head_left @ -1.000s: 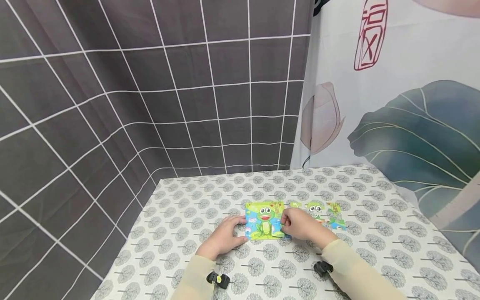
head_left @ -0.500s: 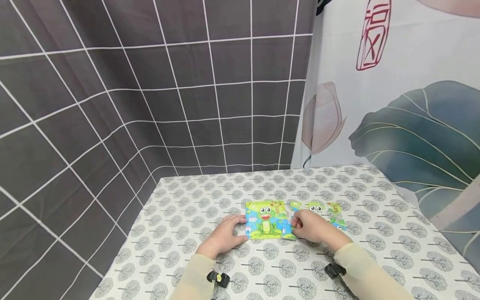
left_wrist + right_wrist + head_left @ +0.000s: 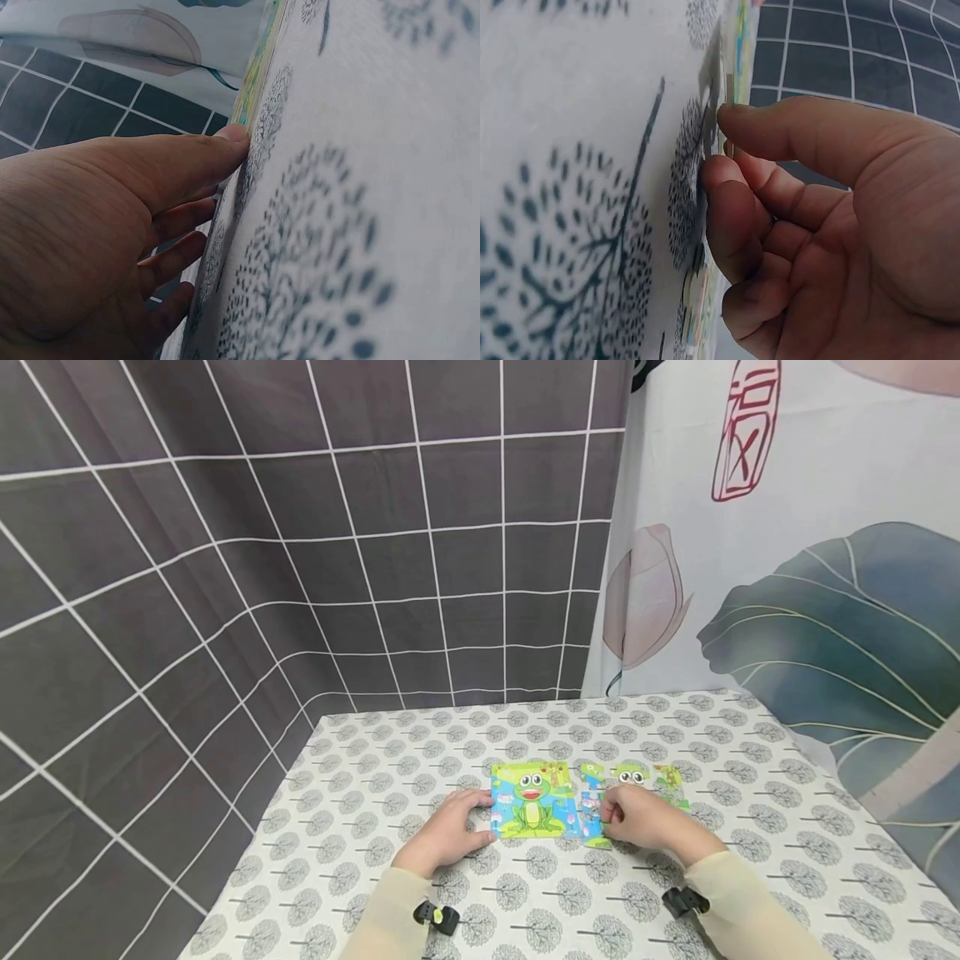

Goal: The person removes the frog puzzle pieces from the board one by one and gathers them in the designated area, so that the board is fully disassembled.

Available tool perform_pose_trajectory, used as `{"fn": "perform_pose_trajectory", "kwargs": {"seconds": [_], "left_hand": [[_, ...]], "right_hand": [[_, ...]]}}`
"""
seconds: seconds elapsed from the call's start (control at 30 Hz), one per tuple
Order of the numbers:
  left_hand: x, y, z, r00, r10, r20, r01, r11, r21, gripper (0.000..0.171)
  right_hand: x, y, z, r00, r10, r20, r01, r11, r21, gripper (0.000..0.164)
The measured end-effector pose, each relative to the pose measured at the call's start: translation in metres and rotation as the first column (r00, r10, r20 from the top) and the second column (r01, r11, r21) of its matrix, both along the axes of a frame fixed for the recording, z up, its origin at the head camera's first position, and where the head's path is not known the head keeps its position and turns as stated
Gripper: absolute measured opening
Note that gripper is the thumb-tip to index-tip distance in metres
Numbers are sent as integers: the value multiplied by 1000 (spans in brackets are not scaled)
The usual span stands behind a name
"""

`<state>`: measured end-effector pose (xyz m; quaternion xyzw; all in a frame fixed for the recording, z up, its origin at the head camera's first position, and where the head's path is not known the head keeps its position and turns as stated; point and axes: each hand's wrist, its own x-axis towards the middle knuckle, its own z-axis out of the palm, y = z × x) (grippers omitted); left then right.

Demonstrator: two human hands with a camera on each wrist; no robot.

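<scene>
A frog picture puzzle (image 3: 532,806) lies flat on the table. My left hand (image 3: 446,835) rests at its left side; in the left wrist view the straight thumb (image 3: 202,154) touches the puzzle's edge. Just right of the puzzle, my right hand (image 3: 641,817) pinches a blue and green puzzle piece (image 3: 592,828) between thumb and fingers. The right wrist view shows that piece's thin edge (image 3: 730,84) by the right thumb (image 3: 757,124); its face is hidden there. Beyond the right hand lies a piece with the frog's eyes (image 3: 632,776), partly covered by that hand.
A small green and blue piece (image 3: 592,772) and a corner piece (image 3: 667,773) lie either side of the eyes piece. The tablecloth (image 3: 525,902) has a tree print. A dark checked curtain (image 3: 450,568) and a white floral curtain (image 3: 675,460) hang behind.
My right hand has moved right, drawing the pinched piece from the frog puzzle's lower right to beside the loose pieces. The left hand has stayed in place.
</scene>
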<state>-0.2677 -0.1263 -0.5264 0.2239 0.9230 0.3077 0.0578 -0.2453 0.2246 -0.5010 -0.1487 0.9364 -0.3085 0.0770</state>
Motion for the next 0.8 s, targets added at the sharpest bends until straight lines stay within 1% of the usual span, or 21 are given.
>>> {"fn": "perform_pose_trajectory", "kwargs": {"seconds": [0.13,0.33,0.8], "left_hand": [[0,0,-1,1000,-1,3,1,1000,7,54],[-1,0,-2,1000,-4,1,4,1000,8,53],[1,0,0,1000,-1,6,1,1000,2,55]], "right_hand": [[2,3,1,1000,-6,15,6,1000,-13,22],[3,4,-2,1000,-8,17,8,1000,3,22],[5,4,-2,999,-19,33,19,1000,-2,21]]}}
